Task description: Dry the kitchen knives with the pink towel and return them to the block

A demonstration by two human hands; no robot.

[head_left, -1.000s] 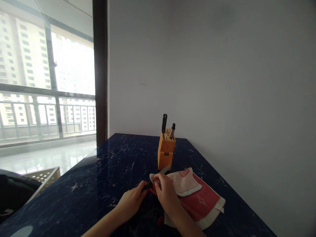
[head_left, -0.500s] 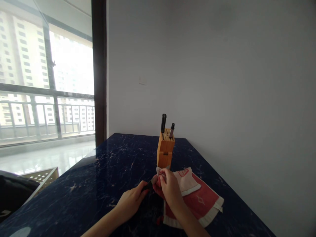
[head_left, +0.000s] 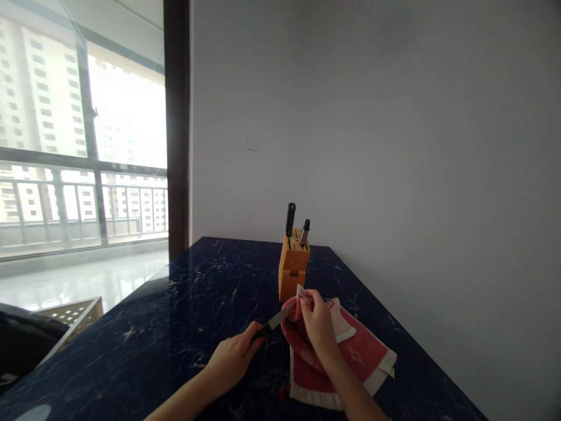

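A knife (head_left: 276, 319) with a dark handle lies in the grip of my left hand (head_left: 236, 355), its blade pointing up and to the right. My right hand (head_left: 316, 318) pinches a red and white towel (head_left: 302, 345) around the blade's far part, so the tip is hidden in the cloth. The rest of the towel spreads over the table under my right forearm. Just beyond my hands stands a wooden knife block (head_left: 293, 269), upright, with a black-handled knife (head_left: 290, 219) and another dark-topped handle (head_left: 305, 232) sticking out of its top.
The dark blue marbled table (head_left: 219, 286) runs back to a grey wall (head_left: 394, 146), which also borders its right side. Beyond the left edge are a perforated light-coloured frame (head_left: 74, 318) and a black item (head_left: 26, 339). A large window fills the left background.
My right hand has moved the towel up and to the right along the blade, towards the tip. More bare blade shows near the handle. My left hand has stayed nearly still.
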